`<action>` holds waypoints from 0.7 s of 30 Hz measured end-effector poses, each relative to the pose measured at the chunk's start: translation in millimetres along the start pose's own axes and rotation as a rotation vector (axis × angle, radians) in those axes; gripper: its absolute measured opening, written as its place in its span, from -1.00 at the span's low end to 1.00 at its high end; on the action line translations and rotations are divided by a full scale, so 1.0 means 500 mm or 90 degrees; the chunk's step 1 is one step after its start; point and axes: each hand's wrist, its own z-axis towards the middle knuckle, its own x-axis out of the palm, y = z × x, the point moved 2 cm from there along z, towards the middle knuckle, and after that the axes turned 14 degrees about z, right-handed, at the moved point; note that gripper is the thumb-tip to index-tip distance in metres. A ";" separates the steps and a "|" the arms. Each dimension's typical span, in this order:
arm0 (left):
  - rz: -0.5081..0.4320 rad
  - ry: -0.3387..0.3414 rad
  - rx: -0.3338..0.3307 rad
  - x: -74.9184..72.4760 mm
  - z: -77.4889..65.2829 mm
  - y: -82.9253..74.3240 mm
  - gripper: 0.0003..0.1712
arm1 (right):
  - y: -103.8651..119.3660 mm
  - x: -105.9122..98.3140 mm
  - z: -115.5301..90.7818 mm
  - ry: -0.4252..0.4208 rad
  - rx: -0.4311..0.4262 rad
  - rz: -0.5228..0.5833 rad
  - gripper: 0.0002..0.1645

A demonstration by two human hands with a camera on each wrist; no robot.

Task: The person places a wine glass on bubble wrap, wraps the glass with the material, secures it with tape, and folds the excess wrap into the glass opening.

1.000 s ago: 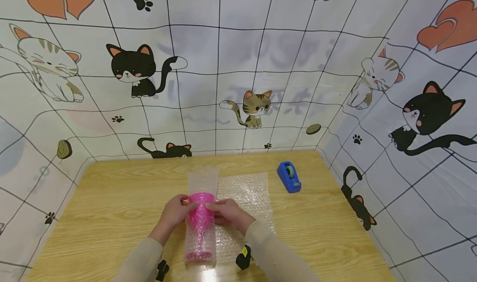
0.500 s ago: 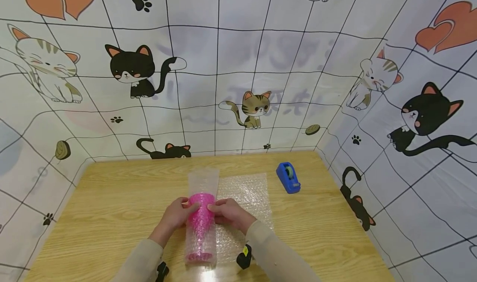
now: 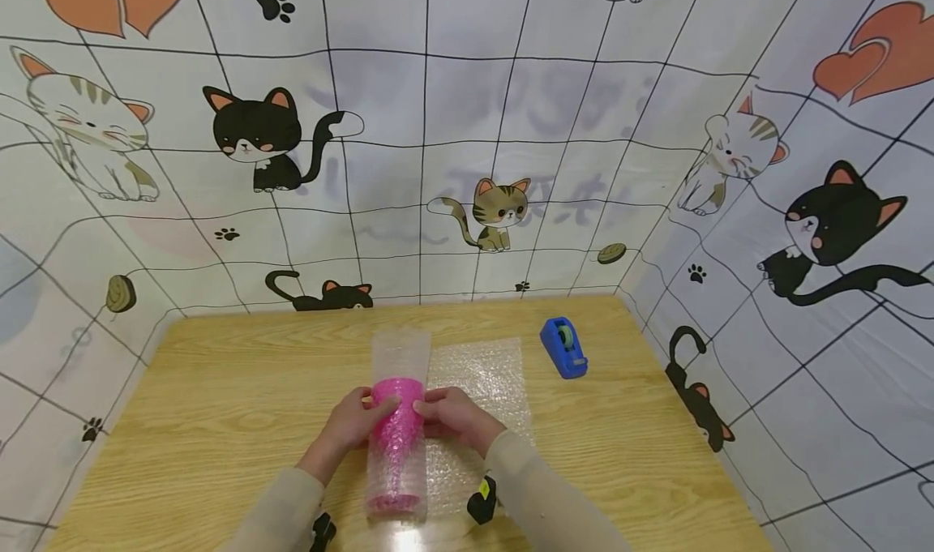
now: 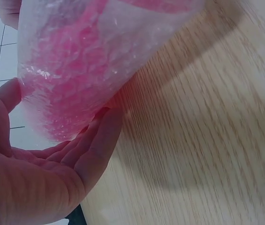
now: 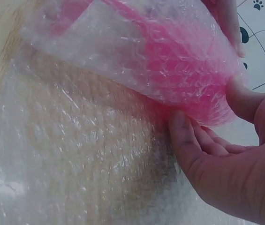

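A pink goblet-shaped thing (image 3: 396, 437), wide at the far end with a narrow stem and a round foot, lies on the table rolled in clear bubble wrap (image 3: 401, 353). My left hand (image 3: 350, 424) grips its wide end from the left, thumb on top and fingers curled underneath, as the left wrist view shows. From the other side my right hand (image 3: 460, 418) holds the same end, its thumb (image 5: 245, 101) pressed on the wrap. A flat length of bubble wrap (image 3: 485, 382) spreads out to the right of the roll, partly under my right hand.
A blue tape dispenser (image 3: 564, 348) stands at the back right of the wooden table (image 3: 248, 374). Behind and beside the table hangs a white cloth (image 3: 394, 130) with grid lines and printed cats.
Both hands have shifted slightly to the right with the wrapped goblet, which has rolled a little over the flat bubble wrap. Both keep their hold.
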 end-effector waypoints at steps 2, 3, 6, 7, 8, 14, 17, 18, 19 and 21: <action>-0.002 0.000 0.001 0.004 0.001 -0.001 0.00 | 0.000 -0.003 -0.001 0.000 -0.005 -0.002 -0.42; -0.002 0.000 0.001 0.006 0.003 -0.001 0.02 | 0.000 -0.004 -0.002 0.000 -0.006 -0.001 -0.42; 0.007 -0.005 0.009 0.008 0.003 -0.003 0.03 | -0.002 -0.007 -0.001 -0.006 -0.011 -0.007 -0.42; 0.015 -0.012 0.012 0.009 0.003 -0.004 0.03 | -0.003 -0.007 0.000 -0.008 -0.011 -0.007 -0.44; 0.025 -0.018 0.015 0.009 0.004 -0.004 0.03 | -0.004 -0.007 0.001 -0.010 -0.013 -0.004 -0.45; 0.078 -0.053 0.029 0.001 0.003 -0.007 0.03 | -0.013 0.001 0.009 -0.014 -0.010 0.025 -0.53; 0.089 -0.057 0.034 -0.002 0.002 -0.011 0.03 | -0.016 0.005 0.012 -0.015 -0.008 0.030 -0.53; 0.093 -0.060 0.036 -0.002 0.003 -0.012 0.03 | -0.017 0.006 0.012 -0.014 -0.009 0.033 -0.52; 0.100 -0.064 0.040 -0.002 0.005 -0.013 0.03 | -0.019 0.007 0.013 -0.013 -0.009 0.036 -0.52; 0.113 -0.073 0.047 -0.003 0.007 -0.015 0.02 | -0.020 0.009 0.014 -0.013 -0.008 0.044 -0.53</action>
